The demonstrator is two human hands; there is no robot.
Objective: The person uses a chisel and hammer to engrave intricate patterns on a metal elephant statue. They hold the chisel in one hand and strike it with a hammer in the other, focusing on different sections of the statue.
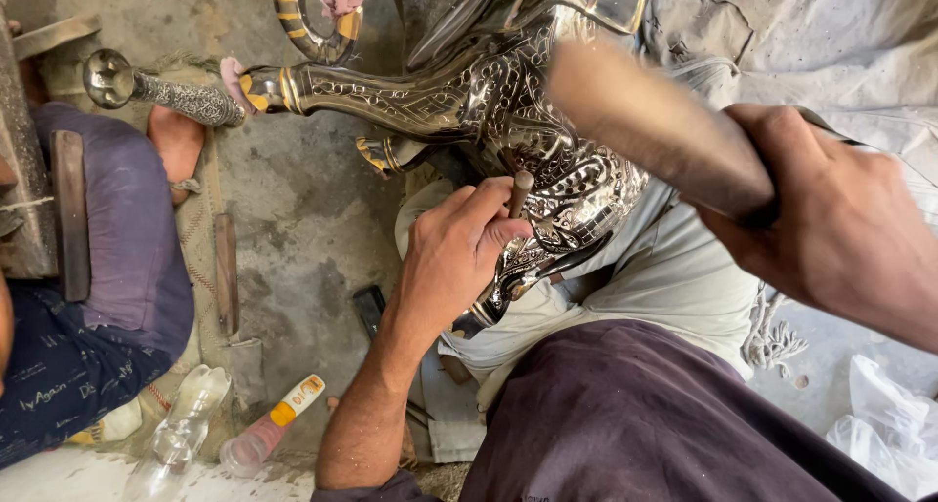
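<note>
A large shiny engraved metal vessel [508,102] with a long curved spout lies across my lap. My left hand [454,253] pinches a small chisel [521,191] whose tip rests on the vessel's patterned belly. My right hand [840,219] grips a wooden mallet [655,121], raised and blurred above the chisel. The vessel rests on grey cloth [674,268] over my dark trousers.
Another person sits at the left in dark clothes [107,297], a foot [176,141] near the spout's end. On the concrete floor lie a wooden-handled tool [227,272], a clear plastic bottle [181,434], a small tube [274,424] and a white plastic bag [889,424].
</note>
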